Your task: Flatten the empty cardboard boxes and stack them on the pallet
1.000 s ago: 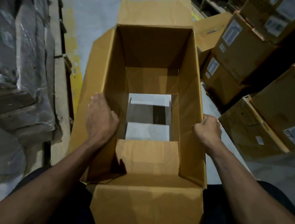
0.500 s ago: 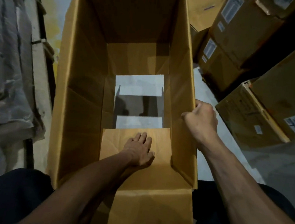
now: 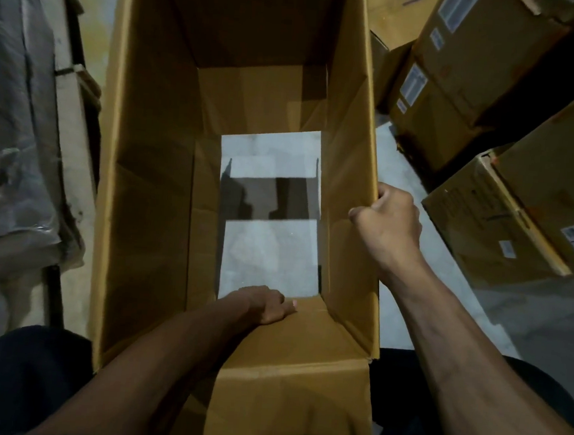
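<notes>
Inside the tall corrugated box (image 3: 151, 179): left hand (image 3: 265, 305) flat on a flap (image 3: 303, 335), right hand (image 3: 390, 222) gripping its wall.

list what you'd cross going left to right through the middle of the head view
plastic-wrapped goods → left wall of the open box → floor seen through the box bottom → right hand gripping the right wall → labelled cartons
</notes>
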Demonstrator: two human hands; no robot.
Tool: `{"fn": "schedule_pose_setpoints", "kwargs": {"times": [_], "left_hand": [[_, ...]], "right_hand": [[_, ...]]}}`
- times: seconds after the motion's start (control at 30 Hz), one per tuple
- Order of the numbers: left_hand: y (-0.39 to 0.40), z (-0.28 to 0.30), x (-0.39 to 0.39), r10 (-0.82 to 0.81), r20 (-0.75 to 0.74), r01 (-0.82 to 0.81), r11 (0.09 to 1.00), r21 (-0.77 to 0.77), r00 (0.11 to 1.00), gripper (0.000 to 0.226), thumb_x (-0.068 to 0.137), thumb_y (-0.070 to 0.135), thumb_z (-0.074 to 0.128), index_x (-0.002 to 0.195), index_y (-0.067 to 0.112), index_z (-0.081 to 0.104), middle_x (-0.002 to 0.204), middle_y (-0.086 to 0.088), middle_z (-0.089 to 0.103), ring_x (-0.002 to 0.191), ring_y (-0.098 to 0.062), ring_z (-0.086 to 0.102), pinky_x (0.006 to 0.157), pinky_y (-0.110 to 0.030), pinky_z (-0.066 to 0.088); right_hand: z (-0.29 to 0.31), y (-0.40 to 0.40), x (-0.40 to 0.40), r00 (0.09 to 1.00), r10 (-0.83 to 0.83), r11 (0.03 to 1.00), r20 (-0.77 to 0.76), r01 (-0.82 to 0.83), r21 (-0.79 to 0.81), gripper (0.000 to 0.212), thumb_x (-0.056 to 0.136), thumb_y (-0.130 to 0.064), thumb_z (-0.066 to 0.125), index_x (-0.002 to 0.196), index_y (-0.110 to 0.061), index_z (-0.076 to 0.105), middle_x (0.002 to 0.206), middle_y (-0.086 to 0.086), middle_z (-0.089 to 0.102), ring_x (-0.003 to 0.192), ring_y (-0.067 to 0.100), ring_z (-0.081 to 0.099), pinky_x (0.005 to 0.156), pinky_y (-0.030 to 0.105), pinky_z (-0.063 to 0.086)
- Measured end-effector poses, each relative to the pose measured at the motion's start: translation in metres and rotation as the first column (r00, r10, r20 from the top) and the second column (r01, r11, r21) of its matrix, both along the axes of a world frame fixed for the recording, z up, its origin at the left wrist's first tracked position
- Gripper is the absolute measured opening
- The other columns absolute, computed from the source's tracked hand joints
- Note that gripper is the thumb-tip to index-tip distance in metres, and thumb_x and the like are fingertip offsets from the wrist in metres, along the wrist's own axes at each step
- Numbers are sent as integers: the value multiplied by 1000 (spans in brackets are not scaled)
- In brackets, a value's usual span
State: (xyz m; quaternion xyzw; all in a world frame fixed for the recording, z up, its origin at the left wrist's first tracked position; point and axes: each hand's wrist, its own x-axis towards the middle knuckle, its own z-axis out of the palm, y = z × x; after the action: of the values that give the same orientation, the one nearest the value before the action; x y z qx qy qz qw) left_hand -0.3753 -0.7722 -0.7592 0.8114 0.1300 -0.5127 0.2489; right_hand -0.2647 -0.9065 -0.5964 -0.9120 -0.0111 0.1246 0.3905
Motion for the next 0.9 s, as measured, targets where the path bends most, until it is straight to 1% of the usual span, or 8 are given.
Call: {"fn": "schedule_pose_setpoints", "kwargs": {"times": [0.13,0.23,0.33,0.47,0.6,0.67,0.73,0.9], "left_hand": [[5,21,-3,-99,218,80,992,94,971,58,102,57,27,135,18,53,135,-8,59,117,-24,57,99,-42,45],[14,52,-6,-203,400,118,967,228,894,51,103,51,33,135,16,52,136,-8,57,119,-24,54,104,-43,44],[34,93,-8,-420,542,102,848,521,728,51,103,48,31,143,20,44,155,-9,36,144,-28,29,121,-49,18],[72,150,-15,-421,672,-239,711,662,609,65,101,50,35,157,21,21,167,-10,-1,153,-31,-8,121,-51,-9],[109,175,-19,-156,829,-574,652,495,538,89,94,44,57,159,14,4,166,-16,-3,152,-36,0,121,-53,6],[125,172,-17,184,877,-738,630,242,444,95,89,38,69,157,12,9,162,-18,18,147,-38,24,115,-55,29],[141,161,-14,405,843,-804,592,54,354,81,85,35,75,146,15,27,144,-17,45,128,-40,49,101,-56,46],[155,156,-13,428,823,-806,589,60,374,42,90,25,67,123,12,45,117,-14,62,106,-40,61,90,-48,52]], "right_hand": [[4,0,1,1000,-4,1000,13,4,27,16,101,-16,59,98,-29,50,91,-6,54,66,6,48,58,21,37],[7,-1,1,1000,-3,1000,25,2,11,14,101,-16,59,98,-28,52,92,-5,56,73,14,54,66,27,44],[9,-3,0,1000,-9,1000,25,10,-6,14,100,-15,60,99,-27,52,96,-3,58,82,20,57,73,33,48],[10,-8,-4,1000,-18,1000,19,19,-17,13,99,-15,61,97,-25,53,93,0,59,81,21,58,72,33,48],[6,-12,-10,999,-46,999,12,46,-24,13,99,-14,61,96,-25,55,92,1,60,78,21,58,69,31,46],[4,-14,-14,999,-54,999,5,54,-4,14,99,-13,61,97,-25,54,94,1,60,80,21,58,70,32,47],[3,-17,-18,998,-62,998,1,62,17,15,99,-12,60,101,-26,54,96,1,59,83,22,58,74,34,49],[3,-26,-17,997,-71,997,5,71,-29,19,99,-8,59,115,-18,64,97,1,61,86,24,60,84,43,55]]}}
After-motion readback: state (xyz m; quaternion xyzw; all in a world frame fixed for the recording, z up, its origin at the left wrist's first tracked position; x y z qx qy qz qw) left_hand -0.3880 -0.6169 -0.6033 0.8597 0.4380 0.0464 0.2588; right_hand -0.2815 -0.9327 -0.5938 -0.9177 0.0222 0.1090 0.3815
